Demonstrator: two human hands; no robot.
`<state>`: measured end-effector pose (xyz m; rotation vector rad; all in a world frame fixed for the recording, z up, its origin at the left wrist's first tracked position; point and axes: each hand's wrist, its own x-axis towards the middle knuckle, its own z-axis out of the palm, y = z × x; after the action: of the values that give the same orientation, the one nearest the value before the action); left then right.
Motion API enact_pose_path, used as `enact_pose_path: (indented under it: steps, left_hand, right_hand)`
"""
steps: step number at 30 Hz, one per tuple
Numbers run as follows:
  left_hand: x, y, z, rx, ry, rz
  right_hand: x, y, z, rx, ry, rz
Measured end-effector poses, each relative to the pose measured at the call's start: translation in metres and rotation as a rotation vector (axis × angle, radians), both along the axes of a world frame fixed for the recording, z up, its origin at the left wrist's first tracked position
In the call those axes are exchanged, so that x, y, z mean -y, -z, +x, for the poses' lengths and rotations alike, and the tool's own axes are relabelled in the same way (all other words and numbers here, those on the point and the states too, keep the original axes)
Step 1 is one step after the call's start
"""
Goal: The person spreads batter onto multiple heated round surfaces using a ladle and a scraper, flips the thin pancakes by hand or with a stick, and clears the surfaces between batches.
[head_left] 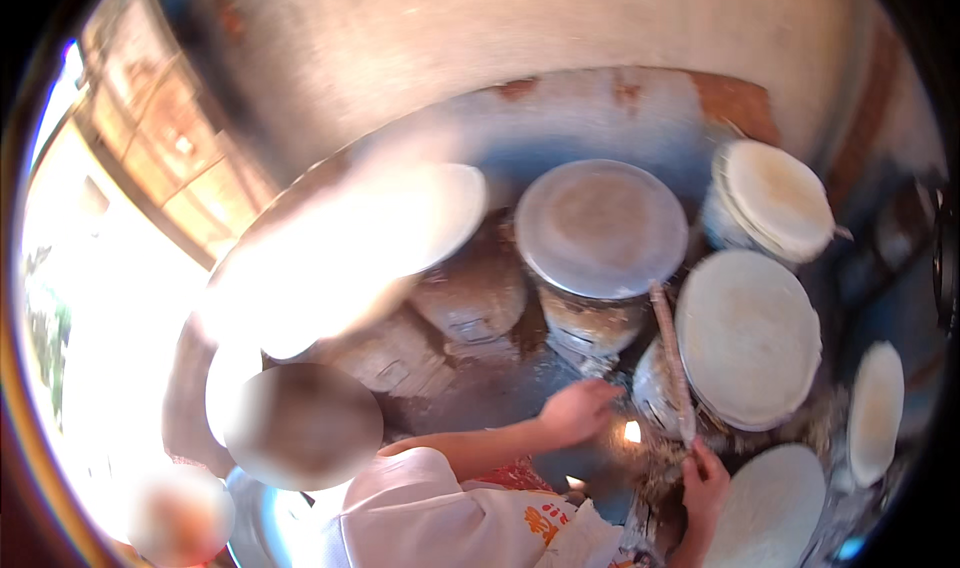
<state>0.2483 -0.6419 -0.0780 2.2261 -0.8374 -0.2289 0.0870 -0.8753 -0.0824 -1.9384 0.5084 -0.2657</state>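
My right hand comes up from the lower edge and grips the near end of a long wooden stick. The stick runs up between two clay stoves toward a round grey metal pan. My left hand, on a bare forearm with a white sleeve, reaches over the dark gap between the stoves. Its fingers are loosely curled and nothing shows in it. A small flame burns just to its right, and a large pale round disc lies on the stove beside the stick.
More pale round discs sit at the upper right, right edge and lower right. Clay stove bodies stand in the middle. Two other people's blurred heads are at the lower left. A plastered wall rises behind.
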Motion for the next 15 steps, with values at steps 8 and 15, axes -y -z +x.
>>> enact_pose_path:
  steps: [8, 15]
  left_hand:
    - [-0.251, -0.001, 0.082, 0.231, -0.915, 0.207]
    - [-0.306, 0.015, 0.158, 0.266, -0.922, 0.19]
  right_hand:
    - [-0.152, -0.023, 0.165, 0.112, -0.441, -0.244]
    - [-0.183, -0.011, 0.321, 0.193, -0.474, -0.62]
